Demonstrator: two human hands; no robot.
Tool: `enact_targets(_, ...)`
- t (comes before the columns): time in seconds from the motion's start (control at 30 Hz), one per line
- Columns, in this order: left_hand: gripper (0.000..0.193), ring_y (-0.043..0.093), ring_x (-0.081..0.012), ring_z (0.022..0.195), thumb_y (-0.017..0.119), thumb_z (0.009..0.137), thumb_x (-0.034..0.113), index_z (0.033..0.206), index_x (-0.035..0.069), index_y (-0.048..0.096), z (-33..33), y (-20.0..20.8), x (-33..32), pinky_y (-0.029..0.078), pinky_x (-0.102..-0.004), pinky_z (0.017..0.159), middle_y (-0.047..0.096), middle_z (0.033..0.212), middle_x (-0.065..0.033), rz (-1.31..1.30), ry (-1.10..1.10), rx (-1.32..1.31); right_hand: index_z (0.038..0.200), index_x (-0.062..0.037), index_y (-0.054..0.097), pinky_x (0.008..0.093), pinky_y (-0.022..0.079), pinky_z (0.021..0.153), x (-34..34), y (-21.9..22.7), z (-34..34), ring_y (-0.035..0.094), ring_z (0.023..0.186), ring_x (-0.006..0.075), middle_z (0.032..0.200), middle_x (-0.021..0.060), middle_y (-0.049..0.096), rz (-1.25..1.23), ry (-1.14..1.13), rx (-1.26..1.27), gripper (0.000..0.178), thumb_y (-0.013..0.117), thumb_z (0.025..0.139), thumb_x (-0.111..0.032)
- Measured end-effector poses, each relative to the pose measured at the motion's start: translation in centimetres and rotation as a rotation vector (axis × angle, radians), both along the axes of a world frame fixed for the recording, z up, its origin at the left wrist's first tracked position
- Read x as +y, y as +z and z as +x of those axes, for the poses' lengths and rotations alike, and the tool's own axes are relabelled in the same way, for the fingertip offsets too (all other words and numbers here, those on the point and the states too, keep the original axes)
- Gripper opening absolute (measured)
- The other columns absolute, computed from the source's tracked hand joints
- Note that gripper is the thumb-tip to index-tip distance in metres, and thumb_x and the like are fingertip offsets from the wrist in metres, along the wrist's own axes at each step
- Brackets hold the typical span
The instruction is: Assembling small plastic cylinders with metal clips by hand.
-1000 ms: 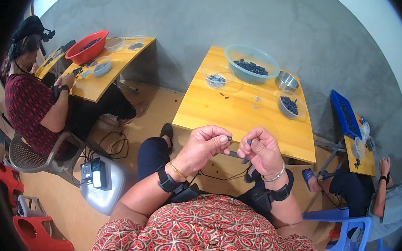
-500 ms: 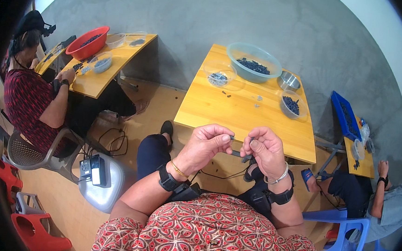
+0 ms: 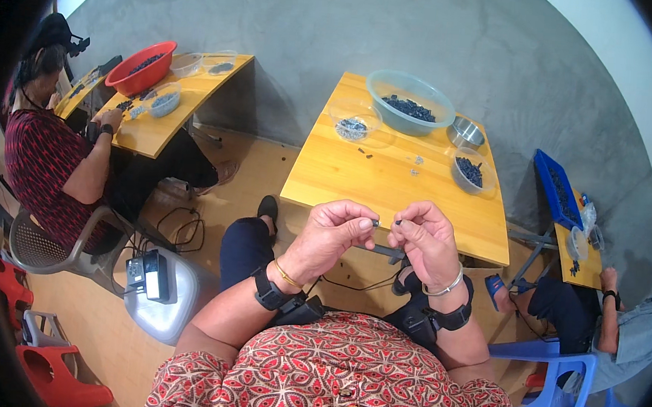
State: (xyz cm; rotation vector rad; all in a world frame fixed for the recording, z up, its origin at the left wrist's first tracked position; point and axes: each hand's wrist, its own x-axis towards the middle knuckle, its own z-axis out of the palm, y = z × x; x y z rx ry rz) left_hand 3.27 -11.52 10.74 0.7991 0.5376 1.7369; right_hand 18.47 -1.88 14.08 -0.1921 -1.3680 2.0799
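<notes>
My left hand [image 3: 336, 236] pinches a small black part [image 3: 374, 223] between thumb and forefinger, over the near edge of the yellow table [image 3: 328, 170]. Facing it, a short gap away, my right hand [image 3: 428, 237] is closed on another tiny dark part [image 3: 398, 222] at its fingertips. Both parts are too small to name more exactly. On the table, a pale green basin [image 3: 377, 94] holds many black pieces. A clear tub [image 3: 469, 185] of black pieces stands at the right, and a clear bowl [image 3: 352, 130] of small silvery pieces at the left.
A steel bowl [image 3: 467, 132] stands beside the basin, and a few loose bits lie mid-table. At left a person [image 3: 53, 162] works at another table with a red basin [image 3: 142, 71]. Another person [image 3: 639, 324] sits at right near a blue tray [image 3: 558, 188]. A grey stool [image 3: 171, 310] bears black devices.
My right hand has shifted its fingers and now shows a small dark tip pointing toward the left hand. The left hand stays nearly still with its part.
</notes>
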Motion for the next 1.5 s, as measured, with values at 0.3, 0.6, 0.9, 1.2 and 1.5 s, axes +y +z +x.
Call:
enact_targets(0.3, 0.013, 0.059, -0.0150, 0.074, 0.055, 0.084, 0.006, 0.095, -0.001, 0.059, -0.1, 0.2, 0.0, 0.051, -0.0292, 0.068, 0.061, 0.082, -0.0081, -0.005, -0.013, 0.025, 0.089, -0.0006, 0.053, 0.0235, 0.051, 0.066, -0.2, -0.1, 0.2, 0.058, 0.072, 0.0115, 0.082, 0.0053, 0.057, 0.328, -0.104, -0.123, 0.011, 0.058, 0.080, 0.002)
enact_targets(0.6, 0.013, 0.059, -0.0154, 0.073, 0.055, 0.084, 0.005, 0.094, -0.002, 0.059, -0.2, 0.0, 0.0, 0.051, -0.0285, 0.068, 0.061, 0.083, -0.0091, -0.018, 0.001, 0.050, 0.086, -0.0008, 0.054, 0.0213, 0.050, 0.066, -0.7, 0.2, -0.3, 0.056, 0.074, 0.0087, 0.085, 0.0036, 0.056, 0.519, -0.154, -0.097, 0.010, 0.056, 0.080, 0.006)
enact_targets(0.9, 0.013, 0.060, -0.0142, 0.069, 0.058, 0.082, 0.005, 0.092, -0.002, 0.061, 0.1, 0.0, 0.0, 0.052, -0.0243, 0.065, 0.061, 0.079, -0.0072, -0.046, 0.051, 0.087, 0.084, 0.0000, 0.056, 0.0217, 0.049, 0.066, -0.6, 0.0, -0.3, 0.056, 0.075, 0.0092, 0.083, 0.0042, 0.056, 0.556, -0.149, -0.120, 0.010, 0.055, 0.079, 0.009)
enact_targets(1.2, 0.013, 0.061, -0.0171, 0.071, 0.056, 0.083, 0.004, 0.093, -0.003, 0.060, -0.2, -0.2, -0.2, 0.052, -0.0278, 0.066, 0.062, 0.085, -0.0127, -0.065, 0.064, 0.134, 0.079, 0.0017, 0.056, 0.0218, 0.047, 0.059, -1.3, -0.6, -0.7, 0.056, 0.065, 0.0109, 0.077, 0.0083, 0.058, 0.811, -0.317, -0.129, 0.007, 0.057, 0.077, 0.008)
enact_targets(1.5, 0.012, 0.061, -0.0170, 0.069, 0.057, 0.083, 0.004, 0.091, -0.003, 0.060, 0.1, -0.5, 0.1, 0.052, -0.0274, 0.066, 0.062, 0.083, -0.0118, -0.063, 0.094, 0.170, 0.078, 0.0008, 0.055, 0.0224, 0.047, 0.057, -1.7, -1.3, -0.9, 0.057, 0.063, 0.0117, 0.073, 0.0072, 0.059, 0.866, -0.477, -0.155, 0.006, 0.057, 0.077, 0.007)
